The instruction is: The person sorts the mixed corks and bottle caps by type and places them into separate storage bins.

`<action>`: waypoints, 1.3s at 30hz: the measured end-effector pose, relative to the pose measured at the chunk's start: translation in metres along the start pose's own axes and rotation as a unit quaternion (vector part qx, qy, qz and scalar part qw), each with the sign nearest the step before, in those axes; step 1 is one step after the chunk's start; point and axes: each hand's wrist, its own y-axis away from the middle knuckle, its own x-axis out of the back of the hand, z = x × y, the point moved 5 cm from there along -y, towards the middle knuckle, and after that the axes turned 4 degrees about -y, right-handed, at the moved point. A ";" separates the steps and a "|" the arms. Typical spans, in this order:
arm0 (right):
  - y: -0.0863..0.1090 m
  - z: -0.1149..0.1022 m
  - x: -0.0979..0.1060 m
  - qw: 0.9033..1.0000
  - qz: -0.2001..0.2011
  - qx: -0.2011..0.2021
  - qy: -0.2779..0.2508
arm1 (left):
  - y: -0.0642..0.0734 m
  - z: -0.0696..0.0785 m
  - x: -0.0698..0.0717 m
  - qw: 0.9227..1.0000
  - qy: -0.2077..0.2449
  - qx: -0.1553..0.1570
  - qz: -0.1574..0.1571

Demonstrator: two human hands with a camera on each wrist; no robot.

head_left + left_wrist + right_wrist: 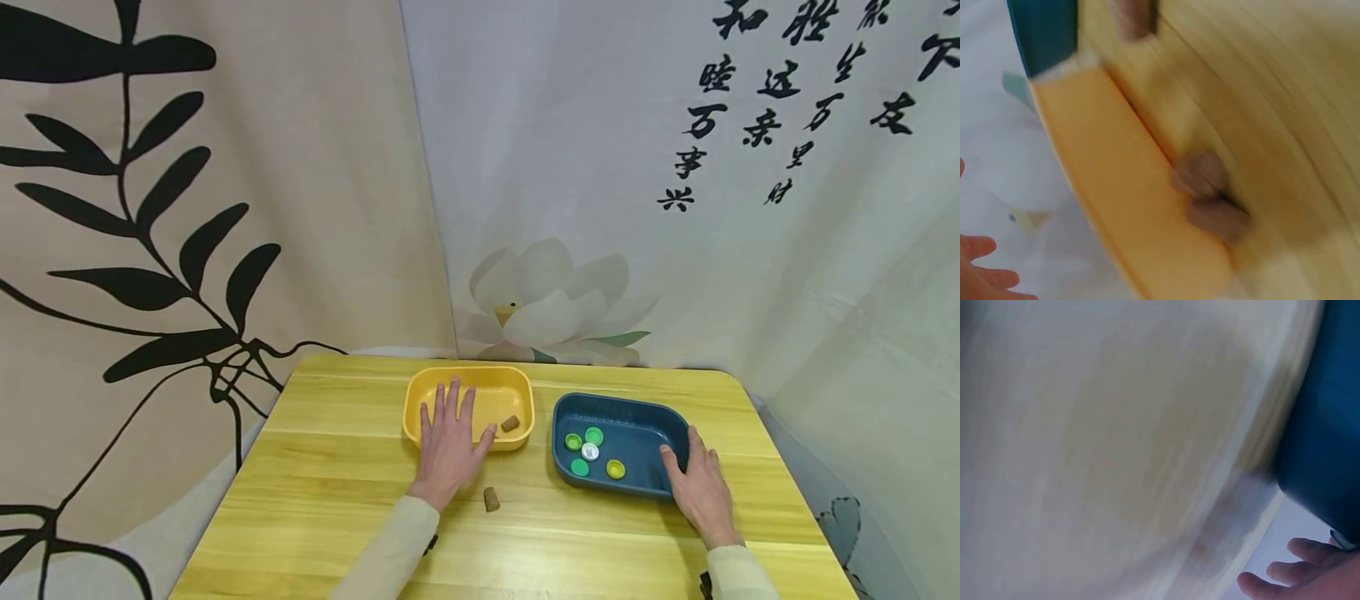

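My left hand (448,446) is over the front of a yellow tray (412,408), with its fingers straight and spread. Inside the tray lies a brown cork-like piece (511,423); another brown piece (491,500) is on the table. Two more brown pieces (1200,175) touch each other by the tray's outer wall in the left wrist view; the left hand and arm hide them from the head camera. My right hand (703,492) holds the right end of a blue tray (645,433), thumb over the rim and fingers outside. In that tray are green caps (594,436), a white cap (590,452) and a yellow cap (615,469).
Both trays stand side by side on a wooden table (315,492). A curtain (337,167) with printed leaves, a flower and writing hangs behind the table's back edge. Both wrist views are partly blurred.
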 end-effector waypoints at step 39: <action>0.002 -0.003 0.005 1.000 -0.011 -0.005 -0.011 | 0.019 -0.111 -0.037 0.973 0.050 0.160 -0.156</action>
